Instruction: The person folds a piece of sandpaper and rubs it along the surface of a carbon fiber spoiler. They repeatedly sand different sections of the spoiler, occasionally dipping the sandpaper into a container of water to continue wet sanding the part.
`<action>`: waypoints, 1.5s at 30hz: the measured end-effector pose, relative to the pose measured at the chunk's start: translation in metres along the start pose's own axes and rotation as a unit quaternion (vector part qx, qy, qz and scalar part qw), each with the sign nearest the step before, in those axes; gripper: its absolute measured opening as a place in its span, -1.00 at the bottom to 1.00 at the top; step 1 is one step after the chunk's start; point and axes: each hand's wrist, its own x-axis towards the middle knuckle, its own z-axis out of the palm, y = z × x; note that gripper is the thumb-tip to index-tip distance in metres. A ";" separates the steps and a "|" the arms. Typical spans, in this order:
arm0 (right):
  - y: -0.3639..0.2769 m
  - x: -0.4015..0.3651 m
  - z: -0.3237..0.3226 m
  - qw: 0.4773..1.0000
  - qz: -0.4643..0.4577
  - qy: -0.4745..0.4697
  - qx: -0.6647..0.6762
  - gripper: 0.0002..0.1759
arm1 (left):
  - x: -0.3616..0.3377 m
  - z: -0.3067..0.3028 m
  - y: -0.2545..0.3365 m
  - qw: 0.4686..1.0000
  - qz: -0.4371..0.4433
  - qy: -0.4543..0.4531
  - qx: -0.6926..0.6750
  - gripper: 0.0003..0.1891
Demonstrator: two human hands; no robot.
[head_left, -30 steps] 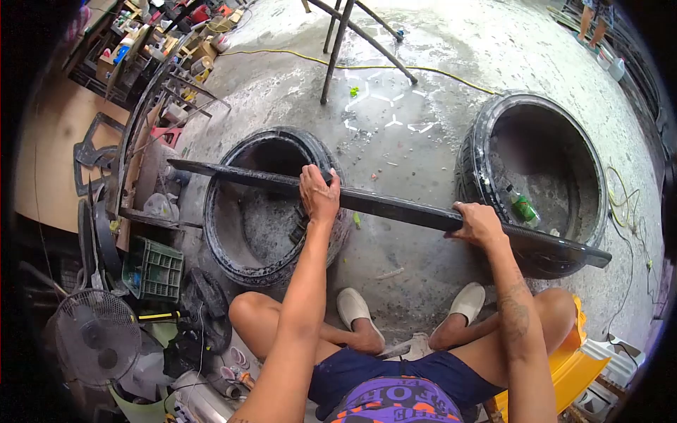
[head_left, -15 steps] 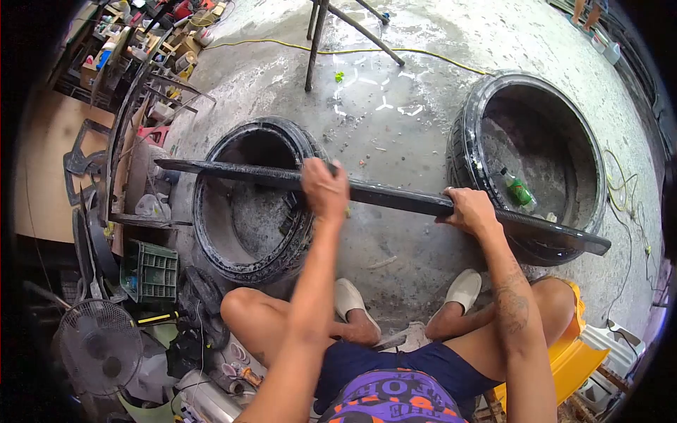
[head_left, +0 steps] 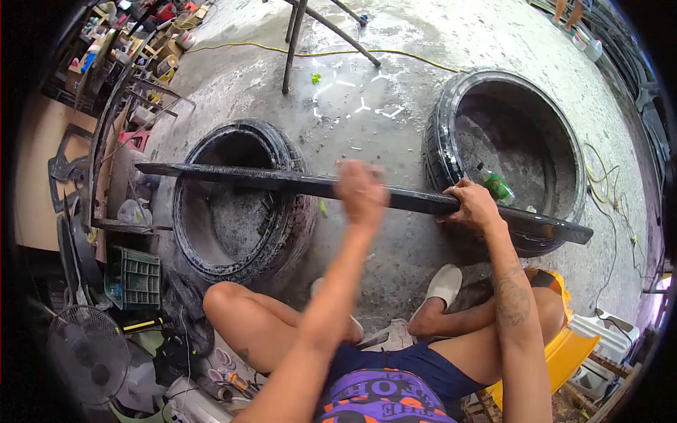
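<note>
A long, narrow black panel (head_left: 310, 185), smooth and slightly shiny, lies across two tires. The left tire (head_left: 187, 225) is under one end and the right tire (head_left: 441, 120) under the other. My right hand (head_left: 471, 204) is closed around the panel's edge, right of its middle. Over the panel, left of that grip, my left hand (head_left: 362, 194) is curled and blurred by motion. Whatever may be in its fingers cannot be made out. Inside the right tire lies a green-labelled plastic bottle (head_left: 497, 185).
Metal stand legs (head_left: 296, 46) rise from the concrete floor ahead, near a yellow cable (head_left: 367, 51). To the left are a green crate (head_left: 134, 278), a fan (head_left: 88, 352) and a cluttered shelf. A yellow piece (head_left: 543, 363) stands at lower right. Another person's legs (head_left: 568, 14) show far off.
My left hand has slid rightward along the panel, closer to my right hand. The right hand keeps its hold. The whole view has shifted slightly.
</note>
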 end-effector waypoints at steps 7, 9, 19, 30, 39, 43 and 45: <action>-0.002 -0.004 0.001 1.000 0.010 0.009 0.024 -0.33 | -0.003 -0.009 0.012 0.993 0.075 -0.090 -0.025 -0.69; -0.003 -0.004 0.003 0.999 0.011 0.009 0.029 -0.33 | 0.028 -0.036 -0.058 0.992 -0.019 -0.097 0.077 -0.68; -0.006 -0.003 -0.002 0.999 0.018 -0.004 0.030 -0.37 | -0.018 0.000 0.035 0.994 0.084 -0.069 -0.034 -0.75; 0.071 -0.064 -0.113 0.992 0.013 -0.094 0.080 -0.07 | 0.055 -0.063 -0.162 0.990 0.004 0.045 0.131 -0.58; 0.074 -0.099 -0.044 0.998 -0.025 0.031 -0.049 -0.34 | 0.060 -0.088 -0.128 0.996 -0.058 0.054 -0.051 -0.60; 0.061 -0.098 -0.049 0.998 -0.007 -0.040 -0.041 -0.26 | 0.041 -0.097 -0.092 0.999 0.030 -0.009 -0.020 -0.64; 0.061 -0.098 -0.046 0.998 -0.016 -0.030 -0.045 -0.22 | 0.033 -0.095 -0.085 0.999 0.017 -0.034 -0.034 -0.64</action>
